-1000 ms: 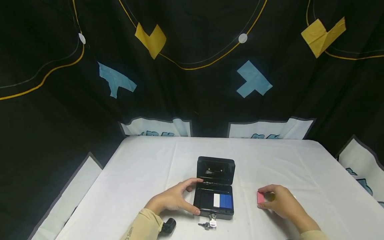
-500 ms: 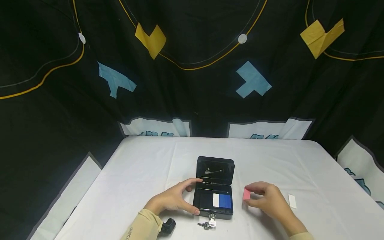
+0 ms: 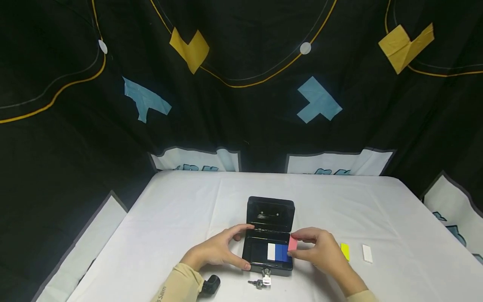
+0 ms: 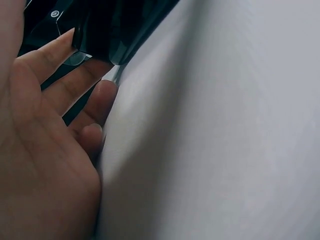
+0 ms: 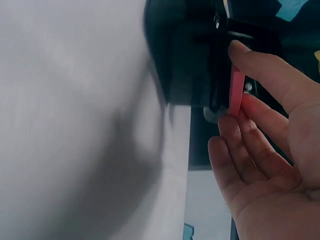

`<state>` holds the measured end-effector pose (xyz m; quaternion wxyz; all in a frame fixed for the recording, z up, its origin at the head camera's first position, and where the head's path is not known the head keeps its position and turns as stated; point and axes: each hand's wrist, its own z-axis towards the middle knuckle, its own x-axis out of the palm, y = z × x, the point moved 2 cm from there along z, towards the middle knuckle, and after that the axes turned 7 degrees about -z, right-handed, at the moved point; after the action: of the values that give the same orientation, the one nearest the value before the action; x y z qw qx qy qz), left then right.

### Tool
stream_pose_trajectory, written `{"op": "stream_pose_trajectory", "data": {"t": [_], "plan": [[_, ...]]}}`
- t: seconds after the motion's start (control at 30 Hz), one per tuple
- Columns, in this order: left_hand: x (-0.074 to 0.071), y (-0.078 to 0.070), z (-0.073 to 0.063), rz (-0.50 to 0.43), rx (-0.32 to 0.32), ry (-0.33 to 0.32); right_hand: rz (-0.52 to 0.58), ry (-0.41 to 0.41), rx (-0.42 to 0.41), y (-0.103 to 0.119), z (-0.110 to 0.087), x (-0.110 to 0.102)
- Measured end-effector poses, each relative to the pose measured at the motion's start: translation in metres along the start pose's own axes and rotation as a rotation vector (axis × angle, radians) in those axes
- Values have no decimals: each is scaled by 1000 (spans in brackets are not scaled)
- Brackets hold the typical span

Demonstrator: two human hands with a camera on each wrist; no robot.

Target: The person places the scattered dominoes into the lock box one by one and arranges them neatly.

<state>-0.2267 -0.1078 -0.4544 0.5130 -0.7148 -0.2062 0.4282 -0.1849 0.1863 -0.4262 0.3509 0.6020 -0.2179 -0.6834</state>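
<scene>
Pink block point(image 3: 292, 242) is pinched in the right grip point(image 3: 320, 249), thumb at one end, fingertips at the other, at the right rim of the black box point(image 3: 256, 251) just beside the blue blocks point(image 3: 281, 253). Can't tell if it's touching the box or just over the rim. Reads as a thin, flat slab: I'd guess light, stiff, smooth, maybe a bit slippery, low breakage risk; material not clear. Best hold is what it has now, fingertips on the short ends, big faces left free; keep the squeeze modest so it doesn't pop out. Left grip point(image 3: 216, 249) is spread, thumb at the front left corner, fingertip near the hinge, bracing the box rather than wrapping it. Edges to mind: right wall under the knuckles, lid point(image 3: 269, 212) standing up behind, blue blocks packed against the white block point(image 3: 271, 252) to their left. Room in the tray: dark floor left of the white block and a strip towards the hinge. Padlock point(image 3: 266, 277) and keys point(image 3: 258, 284) sit at the front, off the hand's line. Table point(image 3: 320, 201) is bare behind the right grip; yellow block point(image 3: 345, 251) lies to its right, near the wrist.
</scene>
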Motion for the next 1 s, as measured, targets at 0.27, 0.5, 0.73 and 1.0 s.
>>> {"op": "stream_pose_trajectory", "data": {"t": [0.27, 0.5, 0.73, 1.0], "plan": [[0, 0, 0, -12, 12, 3, -60, -3, -46, 19, 7, 15], [-1, 1, 0, -8, 1, 12, -191, 67, -117, 42, 15, 36], [-1, 1, 0, -2, 9, 13, -233, 167, -223, 58, 22, 60], [-2, 1, 0, 5, 18, 21, -268, 196, -255, 66, 27, 77]]}}
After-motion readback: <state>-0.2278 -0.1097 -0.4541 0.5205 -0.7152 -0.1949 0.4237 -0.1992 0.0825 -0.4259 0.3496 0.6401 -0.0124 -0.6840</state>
